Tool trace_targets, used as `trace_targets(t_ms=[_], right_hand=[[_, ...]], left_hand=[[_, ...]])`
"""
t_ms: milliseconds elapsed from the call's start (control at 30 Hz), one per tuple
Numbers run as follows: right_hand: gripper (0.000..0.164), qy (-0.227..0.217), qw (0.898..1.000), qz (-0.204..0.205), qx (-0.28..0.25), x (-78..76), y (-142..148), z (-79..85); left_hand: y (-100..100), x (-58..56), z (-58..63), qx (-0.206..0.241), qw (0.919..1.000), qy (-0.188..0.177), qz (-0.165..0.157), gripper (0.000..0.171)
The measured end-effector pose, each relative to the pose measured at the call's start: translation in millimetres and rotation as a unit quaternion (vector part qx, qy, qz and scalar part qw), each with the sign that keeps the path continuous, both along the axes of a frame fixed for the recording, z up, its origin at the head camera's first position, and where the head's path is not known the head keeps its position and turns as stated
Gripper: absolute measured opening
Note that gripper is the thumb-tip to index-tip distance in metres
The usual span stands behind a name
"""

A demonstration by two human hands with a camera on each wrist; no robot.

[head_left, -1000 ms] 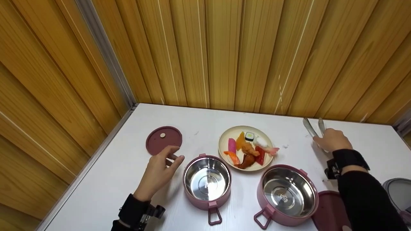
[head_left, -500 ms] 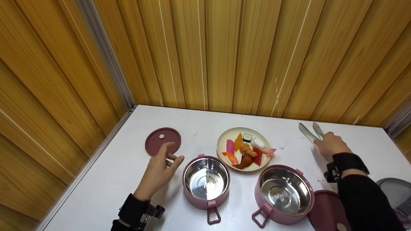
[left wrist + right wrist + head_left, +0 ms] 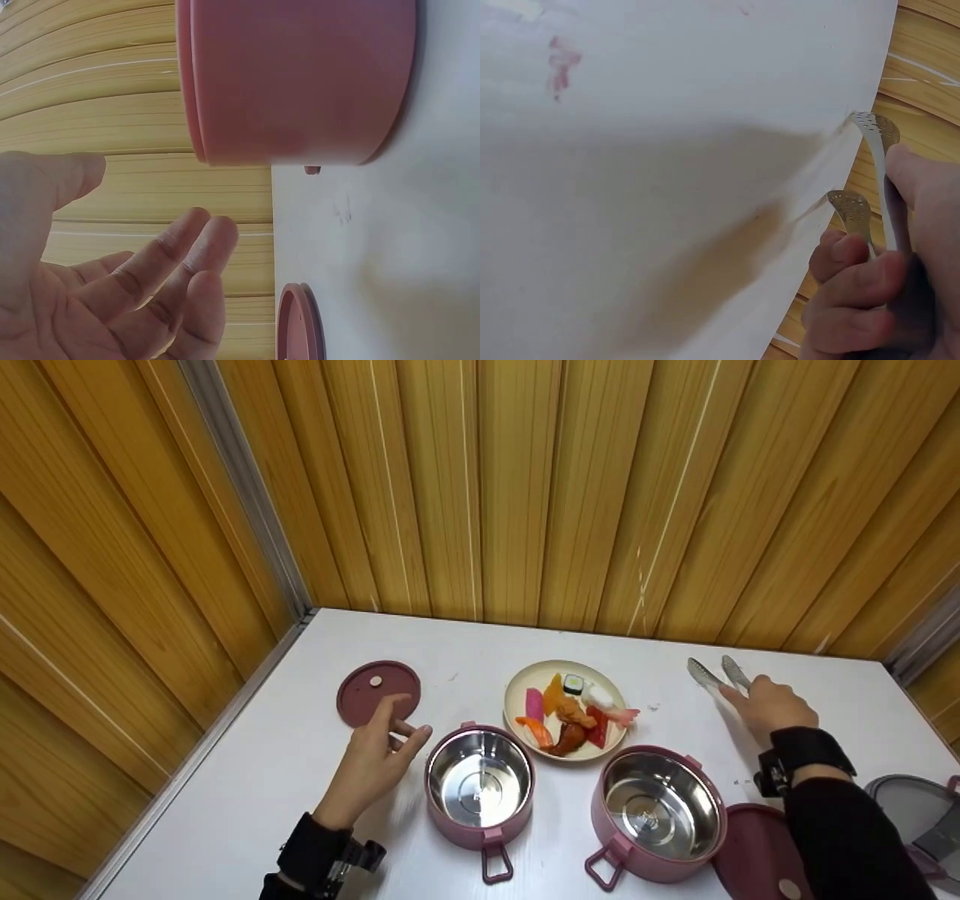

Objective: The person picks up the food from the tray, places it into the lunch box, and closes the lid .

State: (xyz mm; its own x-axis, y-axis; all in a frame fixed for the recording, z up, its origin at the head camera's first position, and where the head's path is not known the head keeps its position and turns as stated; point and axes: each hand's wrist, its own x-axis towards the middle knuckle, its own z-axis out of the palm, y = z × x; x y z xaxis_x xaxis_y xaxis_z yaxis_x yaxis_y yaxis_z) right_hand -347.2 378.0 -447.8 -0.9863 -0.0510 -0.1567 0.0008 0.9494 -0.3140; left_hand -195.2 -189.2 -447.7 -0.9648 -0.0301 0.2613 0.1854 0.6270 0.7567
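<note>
My right hand (image 3: 776, 709) grips metal tongs (image 3: 703, 672) at the back right of the table, their two tips spread apart. In the right wrist view the fingers (image 3: 855, 300) curl round one arm of the tongs and the thumb lies along the other. My left hand (image 3: 375, 761) hovers left of a small pink pot (image 3: 480, 836), its fingers loosely bent around nothing. A cream plate (image 3: 517, 679) behind the pots bears toy-like food: a sushi roll (image 3: 573, 684), a drumstick (image 3: 570, 739), a shrimp piece (image 3: 621, 715) and more. A second pink pot (image 3: 652, 862) stands at front right; both pots are empty inside.
A dark red round lid (image 3: 360, 701) lies behind my left hand. Another dark red lid (image 3: 754, 847) sits beside the right pot, partly under my sleeve. A grey lidded container (image 3: 904, 806) is at the right edge. Wooden panels (image 3: 510, 495) close off the back and left.
My right hand has drawn the tongs a little left and nearer, away from the back edge. The left hand stays about where it was. The view has shifted slightly.
</note>
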Motion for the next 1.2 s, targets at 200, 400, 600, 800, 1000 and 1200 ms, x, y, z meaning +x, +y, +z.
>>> trace_targets(t_ms=[200, 400, 600, 800, 1000, 1200], right_hand=[[0.09, 0.008, 1.0, 0.006, 0.002, -1.4, 0, -2.8], [0.08, 0.032, 0.999, 0.001, -0.005, 2.7, 3, -6.8], [0.067, 0.07, 0.997, 0.007, -0.009, 8.2, 1, -5.1], [0.066, 0.098, 0.995, 0.02, -0.002, 13.5, -11, 4.3], [0.063, 0.128, 0.991, 0.044, 0.008, 21.2, -24, 16.3], [0.059, 0.143, 0.988, 0.065, 0.006, 30.7, -34, 26.6]], left_hand=[[2, -0.4, -0.2, -0.004, 1.0, 0.0, -0.003, 0.048], [4, -0.5, -0.8, -0.01, 0.9999, 0.0, -0.005, 0.048], [6, 0.9, -0.8, -0.011, 0.9998, 0.007, -0.013, 0.043], [7, 2.0, 0.6, -0.008, 0.9998, 0.008, -0.018, 0.04], [8, 3.1, 3.2, -0.004, 0.9997, -0.007, -0.022, 0.041], [10, 4.0, 4.2, -0.001, 0.9996, -0.004, -0.026, 0.039]])
